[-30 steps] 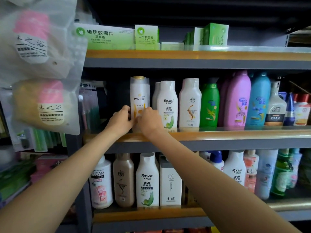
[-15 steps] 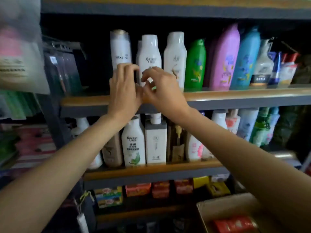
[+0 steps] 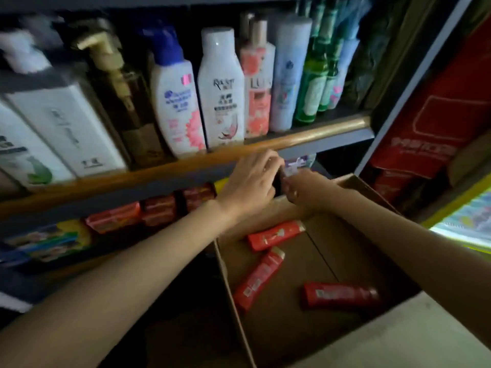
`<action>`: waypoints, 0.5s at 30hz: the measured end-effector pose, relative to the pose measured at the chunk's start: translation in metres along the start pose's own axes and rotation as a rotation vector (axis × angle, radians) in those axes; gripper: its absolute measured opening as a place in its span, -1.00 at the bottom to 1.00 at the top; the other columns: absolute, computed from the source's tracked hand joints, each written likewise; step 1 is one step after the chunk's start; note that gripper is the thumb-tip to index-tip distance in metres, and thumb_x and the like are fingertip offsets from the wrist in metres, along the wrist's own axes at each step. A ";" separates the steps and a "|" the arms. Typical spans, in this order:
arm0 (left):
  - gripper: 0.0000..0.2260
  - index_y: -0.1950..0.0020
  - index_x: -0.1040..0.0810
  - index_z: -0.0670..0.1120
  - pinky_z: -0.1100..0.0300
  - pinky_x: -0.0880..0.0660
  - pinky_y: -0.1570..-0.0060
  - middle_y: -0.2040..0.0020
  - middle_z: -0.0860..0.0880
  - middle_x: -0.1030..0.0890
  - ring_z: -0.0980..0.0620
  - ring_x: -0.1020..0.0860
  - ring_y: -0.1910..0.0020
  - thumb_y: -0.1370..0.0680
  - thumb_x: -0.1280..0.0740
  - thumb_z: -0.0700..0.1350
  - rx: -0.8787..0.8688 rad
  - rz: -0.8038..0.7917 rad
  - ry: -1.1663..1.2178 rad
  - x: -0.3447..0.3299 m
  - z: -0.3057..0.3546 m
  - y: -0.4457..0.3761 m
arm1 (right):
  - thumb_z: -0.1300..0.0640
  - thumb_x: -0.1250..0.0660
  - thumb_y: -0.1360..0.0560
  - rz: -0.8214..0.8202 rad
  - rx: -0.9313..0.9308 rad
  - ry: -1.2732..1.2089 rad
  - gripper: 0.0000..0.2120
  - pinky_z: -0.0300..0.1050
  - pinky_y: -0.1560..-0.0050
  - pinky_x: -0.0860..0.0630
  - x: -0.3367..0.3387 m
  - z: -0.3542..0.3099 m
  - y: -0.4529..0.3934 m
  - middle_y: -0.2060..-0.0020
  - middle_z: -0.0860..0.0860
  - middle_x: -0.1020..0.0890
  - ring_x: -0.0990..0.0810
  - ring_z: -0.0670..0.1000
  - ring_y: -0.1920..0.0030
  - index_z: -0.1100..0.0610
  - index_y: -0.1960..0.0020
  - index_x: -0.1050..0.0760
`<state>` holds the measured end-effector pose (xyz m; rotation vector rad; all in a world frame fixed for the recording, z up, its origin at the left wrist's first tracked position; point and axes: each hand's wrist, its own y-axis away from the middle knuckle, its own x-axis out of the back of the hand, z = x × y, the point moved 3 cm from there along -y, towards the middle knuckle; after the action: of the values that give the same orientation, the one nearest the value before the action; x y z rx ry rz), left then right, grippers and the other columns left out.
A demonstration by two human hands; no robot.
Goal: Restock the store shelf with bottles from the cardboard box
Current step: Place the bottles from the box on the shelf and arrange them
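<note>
Three red bottles (image 3: 276, 234) are seen lying flat in the open box (image 3: 332, 261) at 6 o'clock, below the shelf (image 3: 318, 130). The left hand (image 3: 247, 184) and right hand (image 3: 303, 185) are held together over the box's 12 o'clock edge. Each grip is loosely curled; whether anything is pinched cannot be told. Upright bottles are lined along the shelf at 12 o'clock.

Hands (image 3: 279, 181) blurred, any hold unclear; left shelf bottles (image 3: 39, 123) smeared; cardboard box (image 3: 345, 341) cut by bottom edge
</note>
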<state>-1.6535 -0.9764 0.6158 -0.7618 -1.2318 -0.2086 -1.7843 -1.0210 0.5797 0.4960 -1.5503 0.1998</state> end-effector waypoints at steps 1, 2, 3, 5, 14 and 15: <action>-0.62 -0.17 -0.48 -0.22 0.03 -0.33 -0.04 -0.14 -0.19 -0.49 -0.20 -0.46 -0.11 -0.39 -0.12 -0.20 0.030 -0.109 -0.010 -0.024 0.005 0.002 | 0.17 -0.18 -0.52 -0.122 -0.011 0.030 -0.74 0.00 -0.17 -0.45 -0.030 0.014 0.000 -0.14 0.16 -0.58 -0.53 0.17 -0.19 0.18 -0.14 -0.53; -0.61 -0.26 -0.41 -0.19 0.02 -0.30 -0.12 -0.23 -0.17 -0.43 -0.19 -0.40 -0.21 -0.44 -0.12 -0.20 0.061 -0.234 -0.040 -0.047 0.008 0.007 | 0.16 -0.19 -0.53 -0.207 -0.024 0.024 -0.72 -0.03 -0.21 -0.43 -0.054 0.026 0.001 -0.19 0.13 -0.56 -0.51 0.15 -0.22 0.15 -0.19 -0.52; -0.59 -0.35 -0.33 -0.16 0.02 -0.26 -0.20 -0.31 -0.14 -0.34 -0.16 -0.32 -0.30 -0.48 -0.13 -0.21 0.091 -0.371 -0.072 -0.068 0.008 0.012 | 0.15 -0.19 -0.54 -0.256 -0.030 0.004 -0.69 -0.05 -0.24 -0.40 -0.073 0.036 0.002 -0.24 0.12 -0.53 -0.49 0.13 -0.26 0.14 -0.25 -0.49; -0.54 -0.43 -0.20 -0.12 0.01 -0.19 -0.28 -0.40 -0.11 -0.22 -0.14 -0.21 -0.37 -0.53 -0.16 -0.20 0.143 -0.615 -0.110 -0.099 0.006 0.023 | 0.10 -0.20 -0.55 -0.315 0.019 -0.019 -0.64 -0.05 -0.28 -0.37 -0.098 0.043 0.000 -0.30 0.12 -0.48 -0.45 0.14 -0.31 0.13 -0.33 -0.42; -0.60 -0.42 -0.21 -0.10 0.04 -0.34 -0.21 -0.40 -0.10 -0.21 -0.13 -0.32 -0.33 -0.57 -0.13 -0.22 0.408 -0.858 0.023 -0.135 -0.012 0.083 | 0.12 -0.19 -0.57 -0.437 0.465 0.457 -0.52 0.10 -0.38 -0.21 -0.216 -0.008 -0.005 -0.45 0.07 -0.27 -0.18 0.18 -0.45 0.08 -0.46 -0.20; -0.60 -0.41 -0.22 -0.10 0.02 -0.34 -0.22 -0.39 -0.10 -0.22 -0.14 -0.32 -0.32 -0.56 -0.12 -0.23 0.417 -0.847 0.024 -0.133 -0.014 0.087 | 0.11 -0.17 -0.58 -0.419 0.473 0.503 -0.55 0.10 -0.40 -0.17 -0.223 -0.012 -0.003 -0.45 0.07 -0.27 -0.14 0.17 -0.47 0.09 -0.45 -0.22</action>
<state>-1.6431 -0.9541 0.4585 0.1565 -1.4548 -0.6221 -1.7786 -0.9771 0.3611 1.0426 -0.8757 0.3395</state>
